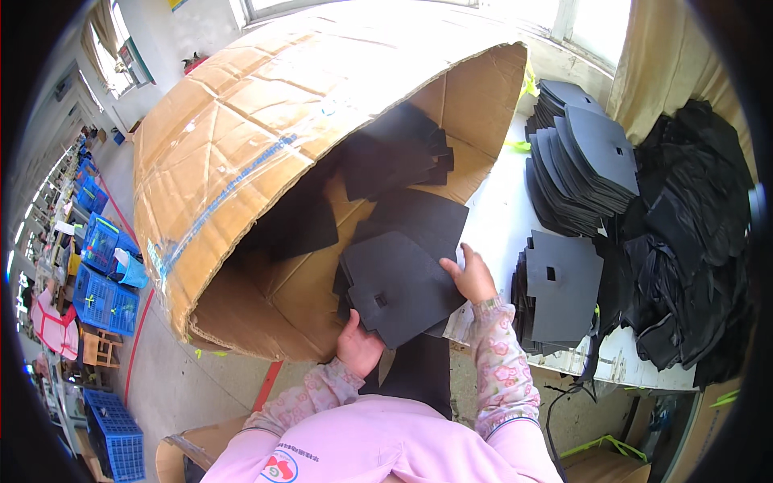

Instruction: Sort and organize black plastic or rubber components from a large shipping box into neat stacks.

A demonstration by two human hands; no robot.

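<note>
A flat black panel [398,286] with a small square hole and notched edges lies at the mouth of a large cardboard box [241,161] turned on its side. My left hand [358,348] grips its lower left edge, the fingers partly hidden beneath. At the right edge, my right hand [473,278] holds it with the thumb on top; some of those fingers are hidden too. More black sheets [427,217] lie directly behind and under this panel. Deeper in the box, in shadow, sits another pile of black panels [394,157].
On the white table [491,209] to the right stand tall stacks of black panels [596,153] and a shorter stack [564,282]. Crumpled black material [684,249] heaps beyond them. Blue crates [105,298] line the floor at far left. A cable hangs below the table.
</note>
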